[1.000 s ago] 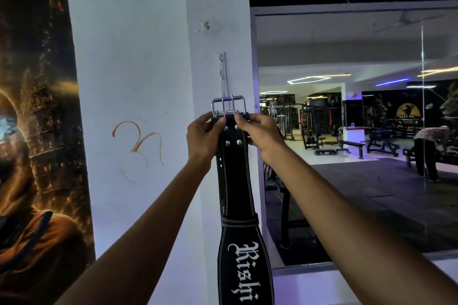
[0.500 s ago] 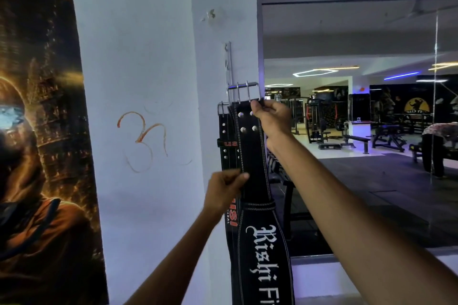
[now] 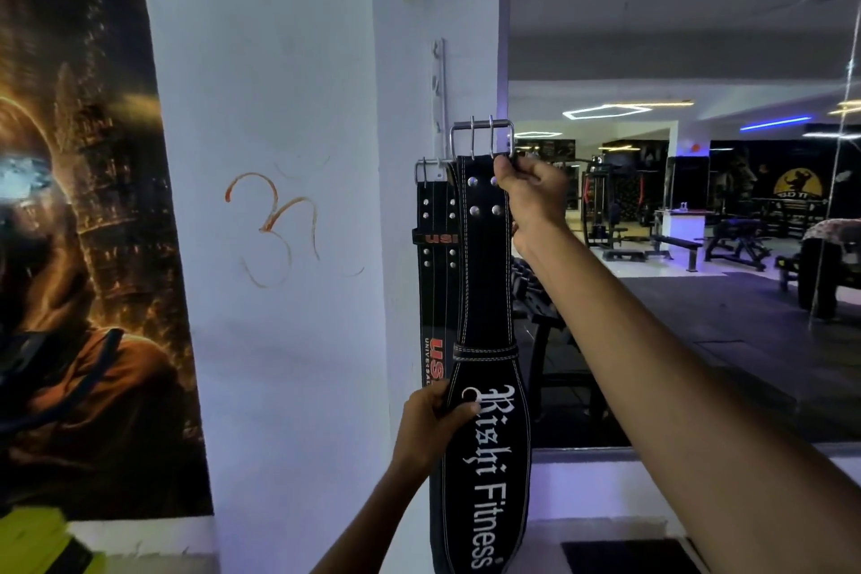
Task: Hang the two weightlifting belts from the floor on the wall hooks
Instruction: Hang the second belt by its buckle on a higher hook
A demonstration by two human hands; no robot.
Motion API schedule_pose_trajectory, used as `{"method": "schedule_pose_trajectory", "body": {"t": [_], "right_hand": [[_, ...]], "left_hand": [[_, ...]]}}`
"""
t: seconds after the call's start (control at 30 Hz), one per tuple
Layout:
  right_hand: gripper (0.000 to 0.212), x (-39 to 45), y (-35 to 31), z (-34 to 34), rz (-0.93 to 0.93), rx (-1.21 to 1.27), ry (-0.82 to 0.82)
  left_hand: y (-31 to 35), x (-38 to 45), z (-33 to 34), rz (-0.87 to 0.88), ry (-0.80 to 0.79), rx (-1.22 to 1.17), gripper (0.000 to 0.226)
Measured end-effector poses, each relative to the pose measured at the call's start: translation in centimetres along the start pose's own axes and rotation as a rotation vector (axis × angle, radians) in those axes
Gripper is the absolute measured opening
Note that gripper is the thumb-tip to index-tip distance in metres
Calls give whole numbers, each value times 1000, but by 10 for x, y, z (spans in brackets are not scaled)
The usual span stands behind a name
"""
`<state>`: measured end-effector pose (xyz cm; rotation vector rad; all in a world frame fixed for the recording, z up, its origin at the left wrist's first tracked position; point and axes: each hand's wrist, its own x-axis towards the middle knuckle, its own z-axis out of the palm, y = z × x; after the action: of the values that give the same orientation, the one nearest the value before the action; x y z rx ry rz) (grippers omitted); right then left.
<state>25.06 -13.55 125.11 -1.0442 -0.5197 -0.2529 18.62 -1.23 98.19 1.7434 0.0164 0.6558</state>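
We see a black belt (image 3: 484,275) with white "Rishi Fitness" lettering held up against the white pillar (image 3: 289,247) at frame centre. The right hand (image 3: 531,186) pinches its top right corner just under the metal buckle (image 3: 482,139), fingers curled tight around the strap edge. The left hand (image 3: 433,422) sits low at centre, thumb on the front and fingers wrapped behind the wide part, gripping the belt's left edge.

What changed: a second ago both hands were up at the buckle, pressing it toward the hook rail (image 3: 439,107). Half a second ago the left hand had dropped to mid-strap; now it is lower again, on the wide lettered section. The buckle has slid right and slightly down from the rail, and a second belt (image 3: 435,247) with red "USI" lettering, hidden behind the first one earlier, now shows to its left, hanging flat on the pillar with its own buckle (image 3: 426,172) at the base of the rail.

We judge one belt already hung, so half the task looks done. The held belt's buckle sits right of the rail and we cannot tell if it catches any hook; it looks carried by the right hand only. Likely the hang attempt missed or we are re-aiming, with the left hand steadying the swing. Next move needs the buckle frame brought back left over a free hook.
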Motion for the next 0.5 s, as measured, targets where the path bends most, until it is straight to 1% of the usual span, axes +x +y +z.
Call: {"method": "schedule_pose_trajectory", "body": {"t": [0.1,0.17,0.3,0.37,0.43,0.5], "right_hand": [[27,-2,3,-5,11,11,17],[27,-3,6,-8,23,13,17],[30,-6,13,-9,51,6,6],[32,-7,14,-9,60,10,-1],[31,-8,15,-9,56,13,-9],[30,-10,16,-7,48,2,-24]], "left_hand": [[-15,-6,-7,-39,-114,84,23],[-13,-3,-11,-41,-123,76,25],[26,19,-11,26,66,19,24],[51,29,-10,85,113,-13,25],[76,43,-12,151,156,-52,33],[106,61,-17,212,194,-74,35]]}}
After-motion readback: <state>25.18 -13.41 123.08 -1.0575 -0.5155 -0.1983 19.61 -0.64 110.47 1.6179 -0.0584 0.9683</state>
